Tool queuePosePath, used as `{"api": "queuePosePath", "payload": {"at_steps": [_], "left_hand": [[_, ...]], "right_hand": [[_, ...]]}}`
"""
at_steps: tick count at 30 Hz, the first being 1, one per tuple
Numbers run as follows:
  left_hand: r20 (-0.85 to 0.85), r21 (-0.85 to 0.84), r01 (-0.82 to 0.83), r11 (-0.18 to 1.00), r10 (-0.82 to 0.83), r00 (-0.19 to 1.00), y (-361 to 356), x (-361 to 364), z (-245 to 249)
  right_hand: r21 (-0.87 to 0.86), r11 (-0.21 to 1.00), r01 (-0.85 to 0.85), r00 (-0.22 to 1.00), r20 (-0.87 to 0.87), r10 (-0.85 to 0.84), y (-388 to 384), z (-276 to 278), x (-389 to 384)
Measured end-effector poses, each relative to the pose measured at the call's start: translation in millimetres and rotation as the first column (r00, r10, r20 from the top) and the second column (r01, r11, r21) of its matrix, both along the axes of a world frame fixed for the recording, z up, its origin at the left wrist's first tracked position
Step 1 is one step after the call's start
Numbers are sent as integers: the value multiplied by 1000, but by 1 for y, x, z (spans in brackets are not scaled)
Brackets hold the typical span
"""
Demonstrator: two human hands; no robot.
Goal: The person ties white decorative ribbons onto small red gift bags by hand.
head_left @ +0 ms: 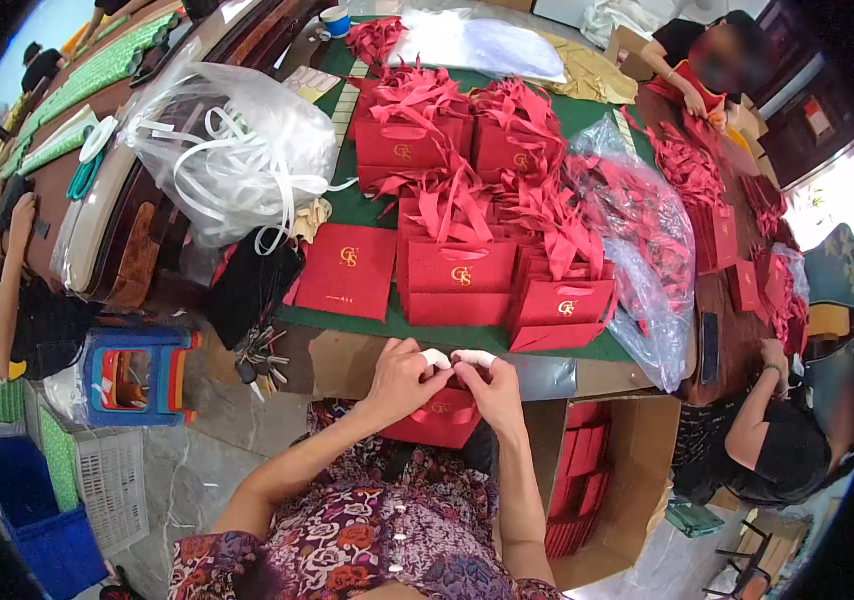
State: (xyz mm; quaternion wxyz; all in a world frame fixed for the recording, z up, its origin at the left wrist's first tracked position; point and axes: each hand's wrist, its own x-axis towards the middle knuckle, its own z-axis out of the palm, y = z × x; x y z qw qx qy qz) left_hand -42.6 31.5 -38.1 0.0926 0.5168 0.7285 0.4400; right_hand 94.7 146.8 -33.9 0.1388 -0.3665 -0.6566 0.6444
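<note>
A small red gift bag with a gold logo hangs at the table's near edge, in front of my body. At its top edge my left hand is closed, thumb and fingertips pinched together. My right hand pinches the same edge from the other side, its fingertips almost meeting the left ones. White wrappings cover a finger on each hand. What exactly lies between the fingertips, ribbon or bag rim, is too small to make out. Just beyond my hands stand rows of red gift bags with ribbons on top.
A flat red bag lies left of the rows. Clear plastic holding red ribbons lies to the right. Keys hang off the edge near a stool. By my right side, a cardboard box contains stacked red bags. Other people work nearby.
</note>
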Motion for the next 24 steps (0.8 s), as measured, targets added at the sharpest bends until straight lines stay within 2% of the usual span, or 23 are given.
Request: {"api": "queuePosePath", "payload": {"at_steps": [2,4,6,7,8,9,10,12,13,16,18,20,22,24], "left_hand": [[2,-23,17,1000,-17,1000,-1,0,3],[7,-47,34,998,-34,999,-2,1,4],[85,87,107,990,-115,990,-3,0,4],[85,88,103,991,-111,990,-5,1,5],[193,131,53,990,-78,978,-9,2,8],[300,168,0,986,-51,953,-14,2,10],[302,167,0,986,-51,952,-19,1,8],[612,-4,243,970,-190,768,-31,-4,3],[560,-27,300,954,-234,795,-35,-4,0],[568,-83,343,936,-239,788,-44,-1,4],[552,-70,341,938,-248,796,-51,-1,22],[503,-187,417,889,-278,818,-58,-3,38],[522,-181,422,889,-276,807,-66,0,34],[524,-287,448,847,-253,813,-68,0,44]], "right_hand": [[1,1000,15,999,-41,-15,0,-3,1],[-78,996,-38,998,-42,35,4,-3,1],[-80,997,1,998,-64,-6,2,1,4],[-81,996,38,995,-87,-45,2,4,5],[-81,996,35,995,-86,-42,3,10,9],[-148,984,100,985,-122,-118,6,16,14],[-217,963,162,969,-151,-197,8,20,19],[-180,966,188,959,-177,-220,8,23,21],[-153,965,212,960,-152,-235,6,25,21],[-110,967,229,959,-146,-243,6,25,23],[-100,934,344,923,-144,-356,6,28,22],[-26,897,442,869,-233,-435,19,21,26],[-108,891,442,865,-211,-455,26,30,31],[-92,894,439,869,-211,-448,25,29,29]]}}
